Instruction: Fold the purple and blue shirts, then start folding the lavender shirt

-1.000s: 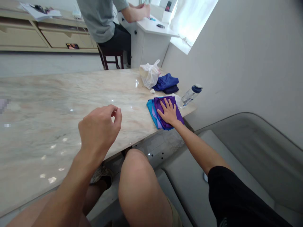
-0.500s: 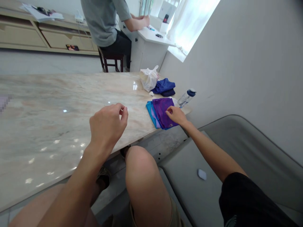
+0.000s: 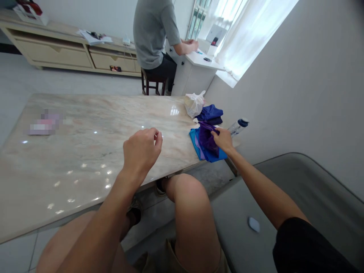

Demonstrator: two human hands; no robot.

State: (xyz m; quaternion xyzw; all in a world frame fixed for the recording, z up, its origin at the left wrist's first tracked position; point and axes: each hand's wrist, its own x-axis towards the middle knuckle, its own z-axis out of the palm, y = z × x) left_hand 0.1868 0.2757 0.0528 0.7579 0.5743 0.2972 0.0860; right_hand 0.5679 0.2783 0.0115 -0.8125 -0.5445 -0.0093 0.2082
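My right hand pinches the edge of a purple cloth and holds it bunched up off a folded blue cloth. Both lie near the right edge of a pale marble table. My left hand hangs just above the marble, fingers curled, holding nothing. Beyond the cloths are a folded dark blue garment, a white plastic bag and a water bottle with a blue cap.
A person in a grey T-shirt sits on a dark stool at a white desk behind the table. A grey padded bench and a wall lie to my right. A low drawer cabinet stands at the back left.
My right hand has gone from lying flat on the purple cloth to pinching it and raising it off the blue cloth. The view has shifted, and my left hand stays raised.
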